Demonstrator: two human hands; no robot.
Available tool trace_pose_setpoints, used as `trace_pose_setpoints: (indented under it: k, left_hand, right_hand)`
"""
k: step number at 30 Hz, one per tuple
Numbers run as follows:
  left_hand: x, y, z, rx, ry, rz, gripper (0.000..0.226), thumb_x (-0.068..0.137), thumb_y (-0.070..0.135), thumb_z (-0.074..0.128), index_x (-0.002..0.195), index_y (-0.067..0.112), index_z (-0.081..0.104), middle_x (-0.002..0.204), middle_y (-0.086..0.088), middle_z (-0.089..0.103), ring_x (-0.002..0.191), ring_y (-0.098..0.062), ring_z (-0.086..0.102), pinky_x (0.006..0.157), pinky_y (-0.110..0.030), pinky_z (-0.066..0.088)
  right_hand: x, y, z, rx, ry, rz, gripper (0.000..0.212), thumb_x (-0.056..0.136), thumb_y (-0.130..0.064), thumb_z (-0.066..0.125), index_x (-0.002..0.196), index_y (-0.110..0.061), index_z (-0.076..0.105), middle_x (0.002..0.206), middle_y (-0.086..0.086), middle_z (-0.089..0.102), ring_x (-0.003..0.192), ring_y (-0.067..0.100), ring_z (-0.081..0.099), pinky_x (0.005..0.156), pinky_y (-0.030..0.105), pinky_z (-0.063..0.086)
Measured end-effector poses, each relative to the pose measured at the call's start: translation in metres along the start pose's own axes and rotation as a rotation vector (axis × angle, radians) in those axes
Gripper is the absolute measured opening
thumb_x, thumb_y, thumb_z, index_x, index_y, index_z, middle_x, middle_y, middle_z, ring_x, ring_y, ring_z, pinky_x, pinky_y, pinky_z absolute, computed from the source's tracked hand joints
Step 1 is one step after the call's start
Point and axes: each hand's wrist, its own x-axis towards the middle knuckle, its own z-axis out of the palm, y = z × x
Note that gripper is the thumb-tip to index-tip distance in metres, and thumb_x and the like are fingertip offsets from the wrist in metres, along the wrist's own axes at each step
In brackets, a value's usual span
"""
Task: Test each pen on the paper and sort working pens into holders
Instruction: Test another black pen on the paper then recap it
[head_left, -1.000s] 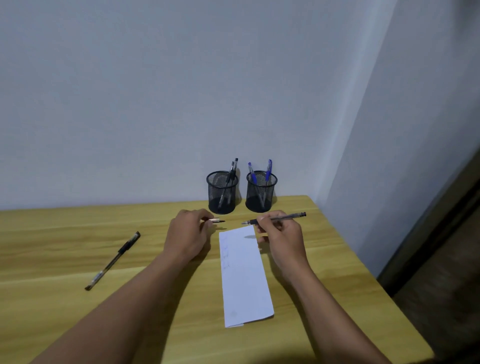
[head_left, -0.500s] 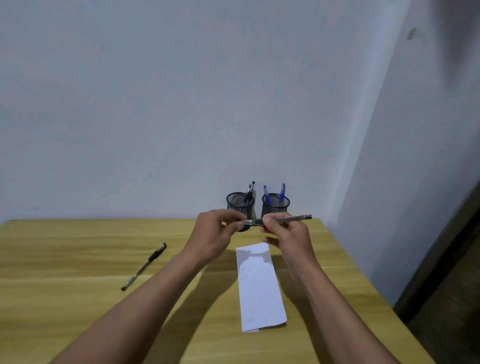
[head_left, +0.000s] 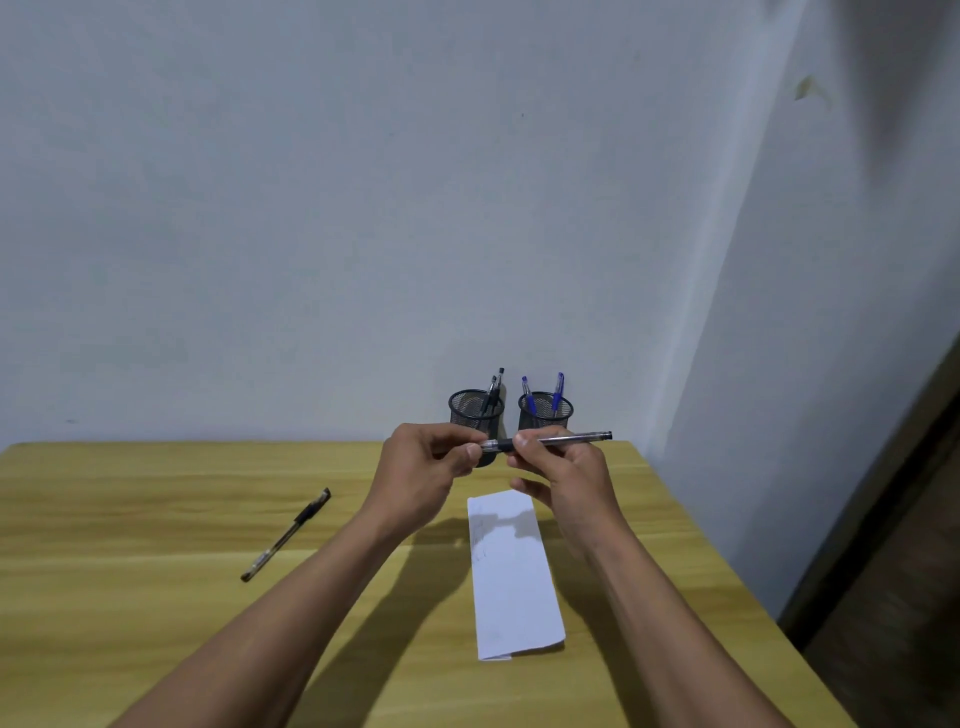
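I hold a black-grip pen (head_left: 571, 439) level in the air, just in front of the two holders. My right hand (head_left: 566, 473) pinches its barrel. My left hand (head_left: 421, 473) pinches the clear cap (head_left: 487, 445) at the pen's tip end; the fingers hide how far the cap sits on. Below my hands a white paper strip (head_left: 511, 577) with faint scribbles lies on the table. The left black mesh holder (head_left: 467, 410) has black pens in it, and the right mesh holder (head_left: 545, 410) has two blue pens.
Another capped black pen (head_left: 285, 535) lies slanted on the wooden table (head_left: 156, 493), left of my left arm. The holders stand against the white wall at the table's back. The table's right edge runs close to my right arm.
Both hands rose from the table to in front of the holders. The cap in my left hand, apart from the pen a second ago, now meets the pen's tip.
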Motion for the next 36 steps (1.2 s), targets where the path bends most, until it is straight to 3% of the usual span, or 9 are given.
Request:
trace_pose_setpoints:
  k: [8, 13, 15, 19, 22, 25, 29, 36]
  left_hand:
    - [-0.003, -0.005, -0.010, 0.037, -0.052, -0.046, 0.011, 0.089, 0.007, 0.071, 0.091, 0.014, 0.079, 0.075, -0.002, 0.075, 0.069, -0.012, 0.066, 0.084, -0.044, 0.060]
    - [-0.001, -0.001, -0.021, 0.107, -0.007, -0.060, 0.012, 0.089, 0.011, 0.070, 0.090, 0.019, 0.079, 0.074, 0.002, 0.075, 0.066, -0.010, 0.065, 0.080, -0.041, 0.061]
    - [0.002, 0.002, -0.027, 0.160, 0.020, -0.052, 0.012, 0.089, 0.014, 0.071, 0.089, 0.022, 0.079, 0.072, 0.006, 0.074, 0.064, -0.010, 0.065, 0.078, -0.038, 0.061]
    - [0.003, 0.011, -0.027, 0.268, 0.034, -0.013, 0.009, 0.088, 0.019, 0.072, 0.091, 0.025, 0.079, 0.070, 0.011, 0.073, 0.064, -0.011, 0.066, 0.062, -0.018, 0.049]
    - [0.004, 0.018, -0.018, 0.274, 0.040, 0.016, 0.010, 0.089, 0.020, 0.071, 0.094, 0.023, 0.079, 0.073, 0.010, 0.074, 0.065, -0.005, 0.067, 0.062, -0.015, 0.047]
    - [0.004, 0.021, -0.013, 0.277, 0.043, 0.042, 0.010, 0.089, 0.019, 0.071, 0.095, 0.023, 0.078, 0.076, 0.010, 0.075, 0.062, 0.005, 0.064, 0.064, -0.015, 0.046]
    - [0.003, 0.023, -0.011, 0.271, 0.041, 0.055, 0.010, 0.089, 0.019, 0.071, 0.095, 0.023, 0.078, 0.079, 0.009, 0.075, 0.063, 0.004, 0.064, 0.064, -0.012, 0.047]
    - [0.001, 0.024, 0.002, 0.271, 0.027, 0.071, 0.010, 0.089, 0.017, 0.070, 0.093, 0.022, 0.078, 0.081, 0.010, 0.075, 0.071, 0.007, 0.065, 0.060, -0.004, 0.041]
  right_hand:
    - [-0.003, 0.005, 0.000, 0.007, -0.060, 0.111, 0.003, 0.091, -0.012, 0.075, 0.089, -0.010, 0.075, 0.081, 0.004, 0.075, 0.086, 0.016, 0.075, 0.073, 0.034, 0.062]
    - [0.003, -0.005, -0.009, 0.192, -0.045, 0.209, 0.007, 0.091, -0.006, 0.070, 0.096, -0.006, 0.075, 0.085, 0.007, 0.076, 0.083, 0.017, 0.074, 0.077, 0.037, 0.061]
    - [0.007, -0.016, -0.019, 0.038, -0.040, 0.134, 0.007, 0.090, -0.004, 0.071, 0.090, -0.008, 0.077, 0.083, 0.007, 0.076, 0.082, 0.018, 0.073, 0.076, 0.035, 0.060]
    - [0.016, -0.030, -0.024, -0.552, -0.094, -0.109, 0.010, 0.084, -0.011, 0.080, 0.080, -0.020, 0.081, 0.078, -0.006, 0.078, 0.080, 0.013, 0.073, 0.076, 0.032, 0.057]
    - [0.017, -0.037, -0.019, -0.765, -0.128, -0.192, 0.003, 0.082, -0.023, 0.080, 0.085, -0.025, 0.081, 0.075, -0.010, 0.076, 0.079, 0.011, 0.072, 0.079, 0.030, 0.056]
    - [0.016, -0.043, -0.015, -0.892, -0.142, -0.249, 0.005, 0.084, -0.025, 0.077, 0.087, -0.028, 0.080, 0.076, -0.012, 0.075, 0.078, 0.009, 0.071, 0.074, 0.025, 0.054]
    - [0.014, -0.042, -0.020, -0.960, -0.131, -0.260, 0.007, 0.086, -0.026, 0.077, 0.092, -0.028, 0.080, 0.081, -0.014, 0.075, 0.079, -0.004, 0.066, 0.066, 0.007, 0.043]
    - [0.006, -0.044, -0.031, -1.002, -0.077, -0.316, 0.006, 0.087, -0.025, 0.076, 0.092, -0.025, 0.081, 0.086, -0.012, 0.076, 0.080, -0.006, 0.064, 0.065, 0.004, 0.042]
